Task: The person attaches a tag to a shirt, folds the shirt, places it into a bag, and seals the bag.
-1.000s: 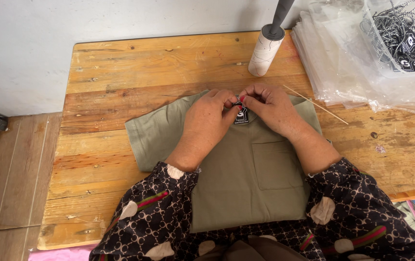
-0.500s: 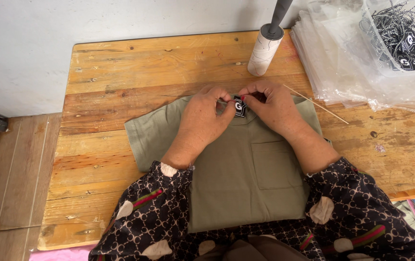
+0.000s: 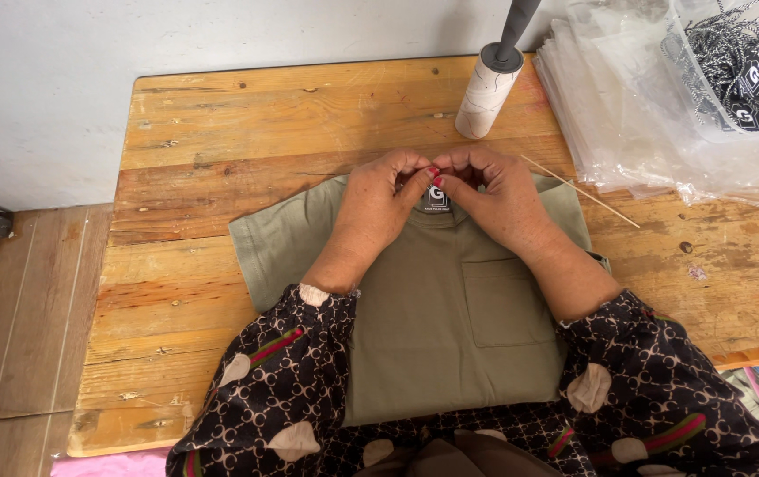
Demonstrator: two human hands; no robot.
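Tabletop: the worn wooden plank tabletop [image 3: 220,132] carried everything, spreading out on all sides of the fingers.
Shirt: the olive-green folded cotton T-shirt [image 3: 432,336] lay flat, its long axis running from the fingers back toward the person; the chest pocket sat just below the right fingers.
Bags: a stack of clear plastic bags [image 3: 627,115] lay well right of the fingers; a clear bag above them held black-and-white cords with dark tags [image 3: 733,62].
Left hand: the left hand [image 3: 379,199] had its fingers pinched together on the label's left edge.
Right hand: the right hand [image 3: 499,199] had its fingers closed on the label's right edge; both hands were equally near.
Roll: a white cardboard roll with a grey handle [image 3: 485,93] stood beyond the fingers.
Label: the small black woven neck label [image 3: 436,196] sat at the collar, between the fingertips.
Stick: a thin wooden stick [image 3: 587,194] lay just right of the fingers.
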